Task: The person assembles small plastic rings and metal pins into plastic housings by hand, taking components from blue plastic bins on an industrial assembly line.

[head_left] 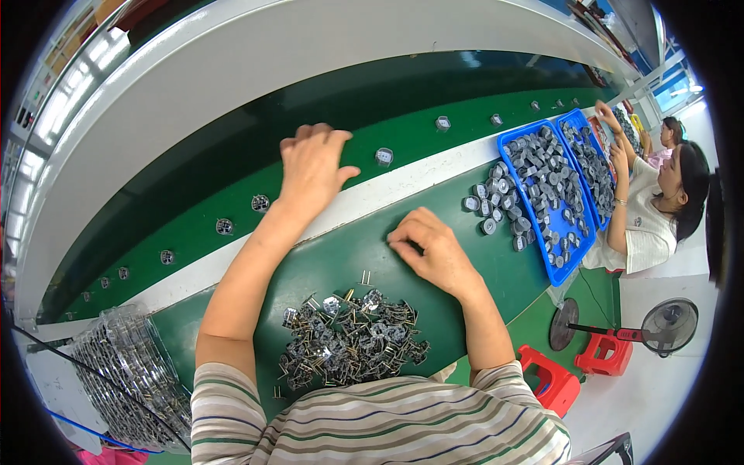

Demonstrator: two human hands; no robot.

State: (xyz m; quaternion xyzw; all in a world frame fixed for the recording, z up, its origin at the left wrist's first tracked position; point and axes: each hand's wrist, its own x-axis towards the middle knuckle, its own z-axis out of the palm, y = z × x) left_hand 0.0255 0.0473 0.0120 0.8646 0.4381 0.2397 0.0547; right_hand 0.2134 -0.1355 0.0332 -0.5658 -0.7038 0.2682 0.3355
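My left hand reaches over the green conveyor belt, thumb stretched away from the other fingers, whose tips are slightly blurred. No object shows in it. My right hand hovers above the green worktable, fingers curled in with thumb and forefinger close together; whatever they may hold is hidden. Close to my body lies a pile of small electronic parts with metal pins. Small clear-cased units sit spaced along the belt, one right of my left hand and another left of my forearm.
Blue trays of grey round parts stand at the right, with loose grey parts beside them. Stacked clear trays of pinned parts are at the left. Co-workers sit beyond the trays, near red stools and a fan.
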